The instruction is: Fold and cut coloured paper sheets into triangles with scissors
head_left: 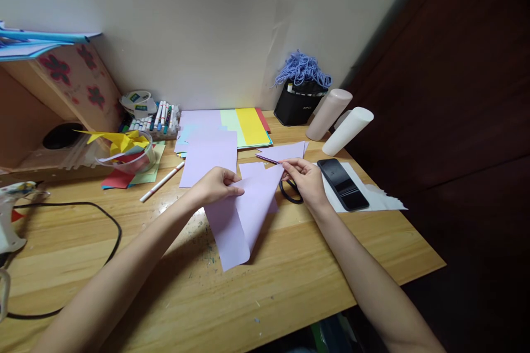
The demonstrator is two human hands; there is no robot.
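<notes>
The person at the table works with both bare hands on a lilac sheet [257, 198], which is positioned over the middle of the wooden table [314, 276]. One part of the sheet is turned over the other; the bend is rounded at its lower end.

Left hand [218, 185]: thumb and fingers are narrow, holding the sheet near its upper left edge.

Right hand [305, 179]: thumb and index finger are pinched on the upper right corner of the sheet. Scissors [292, 193] with black handles are located at this hand; I cannot tell whether the other fingers touch them.

Adjacent items: a second lilac sheet [210, 155] lies beyond the left hand, overlapping a stack of coloured paper [253, 126]. Lilac triangular pieces [289, 150] lie beyond the scissors. To the right of the right hand, a phone [343, 185] rests partly on white paper [379, 197]. To the left, a capped marker [161, 182] lies diagonally, near a clear tub [146, 161] containing yellow folded paper [126, 143].
</notes>
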